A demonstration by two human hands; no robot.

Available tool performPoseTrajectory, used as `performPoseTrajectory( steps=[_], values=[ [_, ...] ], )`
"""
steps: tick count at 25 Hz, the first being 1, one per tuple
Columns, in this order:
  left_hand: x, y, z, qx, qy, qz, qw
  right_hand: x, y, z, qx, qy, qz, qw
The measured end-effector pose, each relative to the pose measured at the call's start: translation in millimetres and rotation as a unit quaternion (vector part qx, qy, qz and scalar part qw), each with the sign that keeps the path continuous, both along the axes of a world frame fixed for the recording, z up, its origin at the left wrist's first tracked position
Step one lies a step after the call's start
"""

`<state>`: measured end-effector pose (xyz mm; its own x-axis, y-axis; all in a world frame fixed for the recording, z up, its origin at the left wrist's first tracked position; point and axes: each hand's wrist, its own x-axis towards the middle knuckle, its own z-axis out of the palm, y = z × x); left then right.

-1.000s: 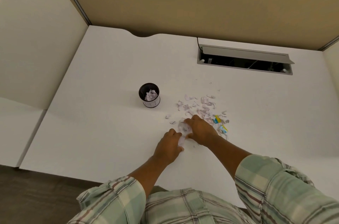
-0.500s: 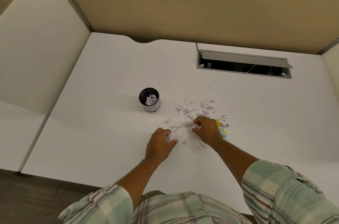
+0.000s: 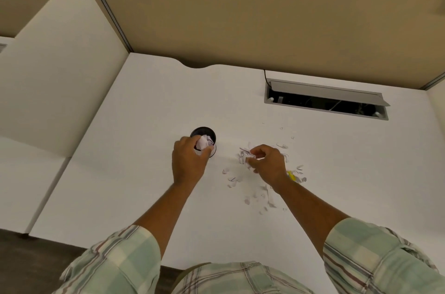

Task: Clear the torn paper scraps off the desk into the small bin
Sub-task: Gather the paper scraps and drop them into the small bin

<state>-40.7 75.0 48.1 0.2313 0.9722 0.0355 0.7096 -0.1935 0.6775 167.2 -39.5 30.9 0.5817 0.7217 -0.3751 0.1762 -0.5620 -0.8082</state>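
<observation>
A small black bin (image 3: 204,132) stands on the white desk (image 3: 144,185), with white scraps inside it. My left hand (image 3: 189,161) is at the bin's near rim, its fingers closed on a wad of paper scraps (image 3: 202,142) held over the opening. To the right, my right hand (image 3: 266,163) pinches a bunch of torn scraps (image 3: 245,155) on the desk. Several loose white scraps (image 3: 265,193) lie scattered around and below that hand, and a yellow scrap (image 3: 291,175) lies beside my wrist.
An open grey cable tray (image 3: 327,101) is set into the desk at the back right. Tan partition walls (image 3: 240,16) close the back. A cream side panel (image 3: 55,65) stands on the left. The desk's front edge runs near my plaid sleeves.
My left hand has carried a wad of scraps left from the pile to the bin. My right hand stayed at the pile and gathered scraps. The camera has tilted, so the desk sits lower.
</observation>
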Motion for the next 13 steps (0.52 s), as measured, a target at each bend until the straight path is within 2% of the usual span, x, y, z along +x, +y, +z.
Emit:
performPoseTrajectory(
  steps=[5,8,10,13],
  values=[
    [3.7,39.9,-5.4,-0.020,0.100,-0.028,0.994,-7.4,22.6,8.3,0.017,0.011,-0.001,1.000],
    [-1.5,47.0,-8.9,-0.022,0.120,-0.041,0.992,-13.3,40.3,18.6,0.033,0.013,0.001,0.999],
    [-7.7,49.1,-13.0,-0.016,0.092,-0.032,0.995,-18.3,55.4,26.5,0.040,0.017,0.007,0.999],
    [-19.0,54.6,-20.9,-0.068,-0.002,0.018,0.998,-31.1,81.8,33.9,0.044,-0.009,0.043,0.998]
  ],
)
